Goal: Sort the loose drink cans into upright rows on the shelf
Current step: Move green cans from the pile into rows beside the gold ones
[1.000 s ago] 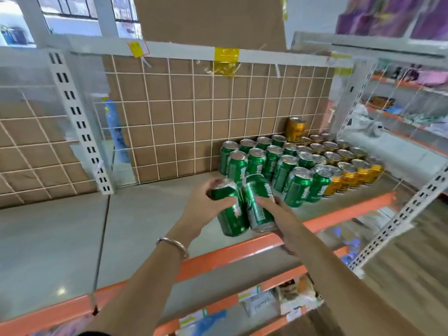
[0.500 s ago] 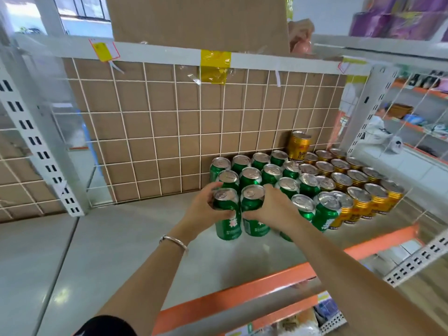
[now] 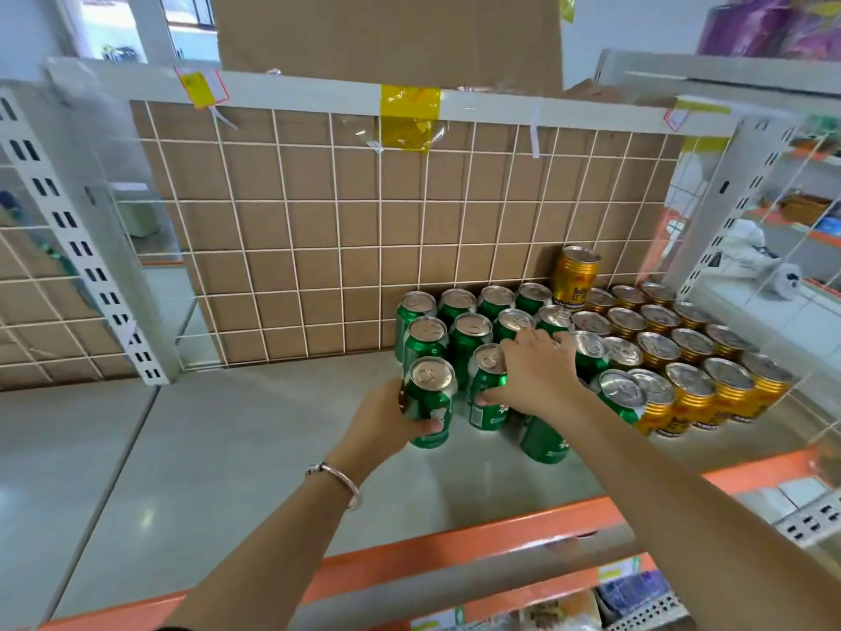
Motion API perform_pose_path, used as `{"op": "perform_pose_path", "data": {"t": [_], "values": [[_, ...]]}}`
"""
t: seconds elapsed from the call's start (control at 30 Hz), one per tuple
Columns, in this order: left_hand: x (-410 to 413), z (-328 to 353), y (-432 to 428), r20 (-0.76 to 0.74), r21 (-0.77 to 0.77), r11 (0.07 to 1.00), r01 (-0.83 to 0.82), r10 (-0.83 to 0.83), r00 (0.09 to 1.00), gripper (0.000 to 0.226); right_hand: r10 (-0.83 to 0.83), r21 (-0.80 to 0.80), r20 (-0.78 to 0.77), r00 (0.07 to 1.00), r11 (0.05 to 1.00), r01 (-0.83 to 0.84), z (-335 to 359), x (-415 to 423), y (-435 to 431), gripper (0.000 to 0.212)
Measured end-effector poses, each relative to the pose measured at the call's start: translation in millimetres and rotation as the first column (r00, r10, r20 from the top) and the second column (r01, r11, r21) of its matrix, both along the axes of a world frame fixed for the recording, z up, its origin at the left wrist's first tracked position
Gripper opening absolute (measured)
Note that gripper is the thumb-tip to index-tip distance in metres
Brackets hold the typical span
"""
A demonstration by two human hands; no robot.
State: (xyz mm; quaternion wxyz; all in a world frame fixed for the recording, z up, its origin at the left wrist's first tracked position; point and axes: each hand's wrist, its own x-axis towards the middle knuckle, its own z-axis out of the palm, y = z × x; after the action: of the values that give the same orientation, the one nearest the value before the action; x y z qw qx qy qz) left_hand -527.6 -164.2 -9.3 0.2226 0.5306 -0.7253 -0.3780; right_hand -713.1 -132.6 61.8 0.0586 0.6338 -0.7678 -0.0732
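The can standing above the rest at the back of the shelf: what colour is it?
The raised can is gold with red markings; head view shows it.

White wire grid (image 3: 318, 201) w/ brown cardboard (image 3: 309, 173) behind, far centre. Yellow tape (image 3: 409, 116) on rail (image 3: 296, 86) above; red-yellow tag (image 3: 200, 86) far left. Cardboard box (image 3: 387, 34) up top, purple packs (image 3: 769, 25) far right. Slotted post (image 3: 77, 239) left. White bag (image 3: 746, 252) right. Packets (image 3: 628, 594) below, near right.
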Motion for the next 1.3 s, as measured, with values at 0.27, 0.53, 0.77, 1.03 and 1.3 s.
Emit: {"op": "perform_pose_path", "data": {"t": [0.27,0.53,0.77,1.03,1.3], "values": [[-27.2,-3.3,4.0,-0.2,0.016,0.996,-0.084,0.085,0.976,0.046,-0.001,0.001,-0.061,0.998,1.0,0.001,-3.2,-9.3,1.1,0.082],[-29.6,-6.4,10.2,-0.201,-0.027,0.995,-0.092,0.085,0.976,0.044,-0.047,-0.017,-0.052,0.998,0.999,0.047,-12.6,-4.6,0.7,0.088],[-22.4,-7.8,47.9,-0.131,-0.14,0.977,-0.16,0.142,0.981,0.041,0.087,-0.186,-0.042,0.995,0.978,-0.093,-39.1,22.5,33.6,0.083],[5.2,-19.2,100.3,0.033,-0.128,0.986,-0.11,0.116,0.993,0.056,0.212,-0.218,0.095,0.973,0.958,-0.188,-80.6,51.3,92.0,0.07],[82.5,-17.0,157.8,0.115,-0.119,0.971,-0.208,0.221,0.968,0.078,0.22,0.057,0.332,0.917,0.966,-0.252,-88.0,94.2,119.7,0.056]]}}
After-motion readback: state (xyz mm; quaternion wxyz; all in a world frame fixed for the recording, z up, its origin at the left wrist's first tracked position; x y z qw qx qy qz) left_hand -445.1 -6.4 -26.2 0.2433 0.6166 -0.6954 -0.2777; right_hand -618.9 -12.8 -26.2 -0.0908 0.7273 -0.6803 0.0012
